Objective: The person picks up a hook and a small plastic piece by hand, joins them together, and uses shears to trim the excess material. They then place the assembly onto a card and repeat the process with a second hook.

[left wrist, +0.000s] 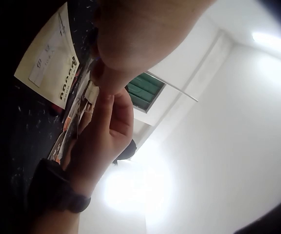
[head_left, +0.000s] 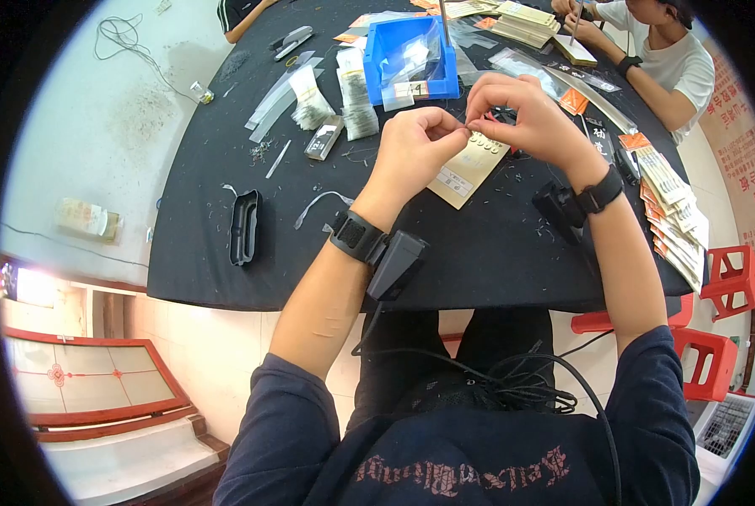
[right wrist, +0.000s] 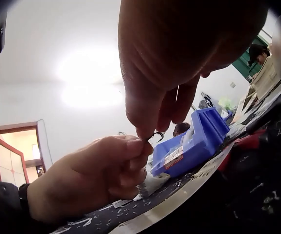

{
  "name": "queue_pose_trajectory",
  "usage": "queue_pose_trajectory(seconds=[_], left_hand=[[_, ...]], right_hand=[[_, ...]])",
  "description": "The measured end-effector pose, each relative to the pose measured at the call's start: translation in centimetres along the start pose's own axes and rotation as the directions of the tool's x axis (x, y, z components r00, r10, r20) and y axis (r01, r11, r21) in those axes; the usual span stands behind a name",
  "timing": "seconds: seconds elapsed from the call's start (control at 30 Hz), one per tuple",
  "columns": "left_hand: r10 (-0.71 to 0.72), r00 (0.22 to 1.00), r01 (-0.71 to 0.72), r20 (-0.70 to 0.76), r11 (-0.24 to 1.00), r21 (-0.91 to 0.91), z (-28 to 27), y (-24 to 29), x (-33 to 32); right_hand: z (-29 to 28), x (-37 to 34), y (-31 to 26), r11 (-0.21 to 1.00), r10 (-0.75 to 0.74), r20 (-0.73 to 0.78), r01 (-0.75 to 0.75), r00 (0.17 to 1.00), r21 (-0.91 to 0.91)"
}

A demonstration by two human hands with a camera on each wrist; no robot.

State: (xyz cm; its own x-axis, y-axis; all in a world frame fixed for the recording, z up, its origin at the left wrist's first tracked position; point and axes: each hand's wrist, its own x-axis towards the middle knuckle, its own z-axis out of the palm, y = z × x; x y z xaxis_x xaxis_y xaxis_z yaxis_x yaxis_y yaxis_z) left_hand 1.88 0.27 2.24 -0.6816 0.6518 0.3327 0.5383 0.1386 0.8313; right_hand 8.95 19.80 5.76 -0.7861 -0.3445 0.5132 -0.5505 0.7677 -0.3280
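Over the black table, both hands meet fingertip to fingertip above a beige card (head_left: 464, 179) with a white label and a row of small round marks. Thumb and forefinger of the left hand (head_left: 418, 150) pinch a small dark fish hook (right wrist: 157, 135), whose curved end shows in the right wrist view. The right hand (head_left: 529, 118) pinches at the same spot, its thumb against the forefinger. In the left wrist view the card (left wrist: 50, 61) lies on the cloth below the hands. Fingers hide most of the hook.
A blue bin (head_left: 411, 93) with plastic bags stands beyond the hands. Bundles of pale strips (head_left: 310, 99), a small box (head_left: 324, 137) and a black tray (head_left: 244, 228) lie leftward. Stacked packed cards (head_left: 671, 202) line the right edge. Another person (head_left: 647, 59) sits at the far right.
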Motion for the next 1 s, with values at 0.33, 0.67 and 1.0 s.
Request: queue_pose_trajectory(seconds=[0.33, 0.67, 1.0], left_hand=[[-0.206, 0.968, 0.249, 0.141, 0.823, -0.511, -0.3, 1.3, -0.2], [-0.226, 0.956, 0.293, 0.187, 0.725, -0.623, -0.4, 1.3, -0.1], [-0.237, 0.931, 0.353, 0.277, 0.773, -0.526, -0.4, 1.4, -0.2]], right_hand=[[0.4, 0.0, 1.0, 0.891, 0.123, -0.065, -0.081, 0.99, 0.447], [0.6, 0.1, 1.5, 0.892, 0.087, -0.057, -0.052, 0.995, 0.45], [0.3, 0.0, 1.5, 0.928, 0.053, -0.103, -0.011, 0.993, 0.373]])
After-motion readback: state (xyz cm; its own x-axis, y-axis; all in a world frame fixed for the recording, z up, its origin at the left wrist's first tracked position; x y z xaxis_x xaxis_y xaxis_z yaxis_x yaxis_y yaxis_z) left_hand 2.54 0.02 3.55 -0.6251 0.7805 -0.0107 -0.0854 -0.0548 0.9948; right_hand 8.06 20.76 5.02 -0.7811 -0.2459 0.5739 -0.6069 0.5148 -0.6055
